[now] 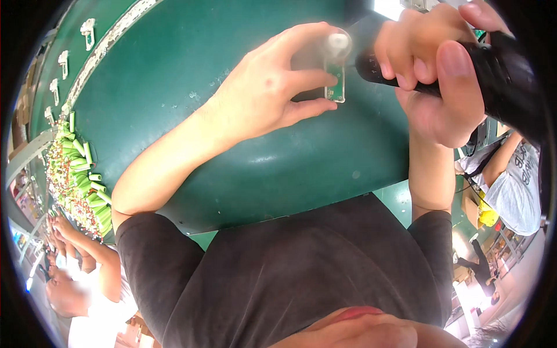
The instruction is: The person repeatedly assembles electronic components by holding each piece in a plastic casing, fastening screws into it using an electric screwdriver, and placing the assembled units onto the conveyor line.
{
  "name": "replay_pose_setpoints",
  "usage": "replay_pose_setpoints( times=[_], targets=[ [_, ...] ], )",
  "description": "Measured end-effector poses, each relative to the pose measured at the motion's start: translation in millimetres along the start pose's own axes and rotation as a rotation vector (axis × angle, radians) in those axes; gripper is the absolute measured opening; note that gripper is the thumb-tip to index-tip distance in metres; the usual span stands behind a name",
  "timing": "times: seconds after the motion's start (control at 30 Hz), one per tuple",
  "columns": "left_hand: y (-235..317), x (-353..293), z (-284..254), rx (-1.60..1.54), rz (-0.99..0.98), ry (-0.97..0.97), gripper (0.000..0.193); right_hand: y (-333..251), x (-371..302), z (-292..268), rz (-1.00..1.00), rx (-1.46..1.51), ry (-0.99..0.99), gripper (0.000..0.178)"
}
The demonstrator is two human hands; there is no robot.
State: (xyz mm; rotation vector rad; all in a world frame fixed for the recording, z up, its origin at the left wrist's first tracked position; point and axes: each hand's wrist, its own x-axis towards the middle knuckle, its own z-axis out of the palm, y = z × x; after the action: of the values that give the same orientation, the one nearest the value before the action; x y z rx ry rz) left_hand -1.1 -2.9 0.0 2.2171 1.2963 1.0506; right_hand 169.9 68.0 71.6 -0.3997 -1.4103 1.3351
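Between the fingertips of my left hand (264, 84) is a small clear plastic part (338, 93), with a round white end and a narrow rectangular body. My thumb and fingers close on its left side, above the green table (261, 168). My right hand (438, 69) wraps round a thick black cylindrical tool (505, 84), held slantwise at the upper right. The tool's near end points left, close beside the plastic part. Whether the two touch cannot be made out.
A heap of green cylinders with thin red wires (81, 174) lies at the left edge. Beyond a worn pale rail (107, 49), several small white parts (87, 33) sit in a row. One person (98, 278) is at the lower left, another (513, 185) at the right.
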Motion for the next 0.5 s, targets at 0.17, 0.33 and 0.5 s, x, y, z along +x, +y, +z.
replay_pose_setpoints(
  times=[0.17, 0.33, 0.5],
  targets=[
    [-1.0, 0.3, 0.8, -0.019, 0.000, 0.001, 0.030, 13.3, -0.2, -36.6, -0.034, 0.103, -0.305, 0.029],
    [-4.0, -1.6, 0.6, 0.001, 0.038, 0.032, 0.029, 15.4, 1.0, -40.1, -0.032, 0.072, -0.456, 0.035],
    [-3.4, -1.4, 2.8, -0.023, 0.035, 0.048, 0.029, 16.5, 1.1, -40.7, -0.052, 0.074, -0.484, 0.032]
  ],
)
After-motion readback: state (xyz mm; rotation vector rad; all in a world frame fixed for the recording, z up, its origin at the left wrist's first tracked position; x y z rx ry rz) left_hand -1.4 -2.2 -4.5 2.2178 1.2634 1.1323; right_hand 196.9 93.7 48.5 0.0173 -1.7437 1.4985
